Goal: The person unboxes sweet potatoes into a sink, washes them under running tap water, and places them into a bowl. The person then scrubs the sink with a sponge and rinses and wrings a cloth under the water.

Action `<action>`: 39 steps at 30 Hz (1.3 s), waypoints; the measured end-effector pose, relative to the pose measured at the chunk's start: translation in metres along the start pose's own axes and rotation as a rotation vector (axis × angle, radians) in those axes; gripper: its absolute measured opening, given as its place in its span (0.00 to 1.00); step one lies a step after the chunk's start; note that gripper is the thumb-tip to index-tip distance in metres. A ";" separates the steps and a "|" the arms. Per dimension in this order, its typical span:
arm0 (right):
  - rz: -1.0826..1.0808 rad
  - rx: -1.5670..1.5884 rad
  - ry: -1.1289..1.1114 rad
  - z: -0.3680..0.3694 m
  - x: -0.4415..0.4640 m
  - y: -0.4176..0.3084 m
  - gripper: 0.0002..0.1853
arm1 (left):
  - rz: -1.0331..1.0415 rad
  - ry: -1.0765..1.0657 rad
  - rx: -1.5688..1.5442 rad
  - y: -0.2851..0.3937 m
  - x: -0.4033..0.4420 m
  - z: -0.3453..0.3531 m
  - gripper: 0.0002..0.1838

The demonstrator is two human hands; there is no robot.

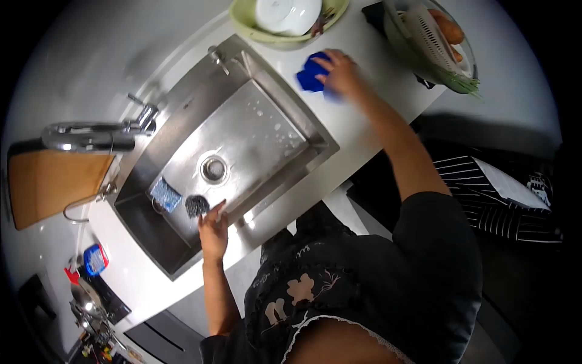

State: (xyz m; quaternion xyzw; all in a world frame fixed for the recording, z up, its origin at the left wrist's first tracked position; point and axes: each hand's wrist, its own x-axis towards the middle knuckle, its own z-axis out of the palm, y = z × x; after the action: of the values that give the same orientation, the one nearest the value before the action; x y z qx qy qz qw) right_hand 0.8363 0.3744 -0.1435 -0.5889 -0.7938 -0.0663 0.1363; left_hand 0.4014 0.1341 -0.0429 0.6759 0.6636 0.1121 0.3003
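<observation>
A blue cloth [310,74] lies bunched on the white counter to the right of the sink. My right hand [341,74] presses on it with the fingers over its near side, slightly blurred. My left hand [213,233] is over the front edge of the stainless steel sink [242,124], its fingers apart and nothing held. Close to those fingertips a dark steel wool scrubber [196,206] sits in the basin. Beside the scrubber is a blue sponge [165,194]. Water drops show on the basin floor near the drain [213,169].
A green basin [242,24] with a white bowl [288,15] stands behind the cloth. Farther right is a glass bowl [403,57] with vegetables and a white strainer [429,36]. The faucet [91,136], a wooden board [54,182] and a spray bottle [95,259] are at left.
</observation>
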 end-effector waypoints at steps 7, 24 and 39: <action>0.108 0.079 0.072 -0.047 -0.133 -0.002 0.24 | -0.278 0.195 -0.056 -0.088 -0.051 -0.050 0.16; -0.803 0.641 -0.365 -0.041 -0.185 -0.669 0.27 | -0.253 0.324 -0.700 -0.210 -0.143 -0.137 0.17; -0.037 0.389 -0.251 -0.052 -0.067 -0.442 0.17 | -0.164 -0.041 0.353 -0.161 -0.049 -0.137 0.28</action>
State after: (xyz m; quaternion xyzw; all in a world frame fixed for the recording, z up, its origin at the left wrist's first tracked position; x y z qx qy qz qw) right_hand 0.4404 0.1676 -0.0891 -0.5406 -0.8130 0.1592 0.1465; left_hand 0.1877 0.1122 -0.0118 0.6639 0.7196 -0.0448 0.1985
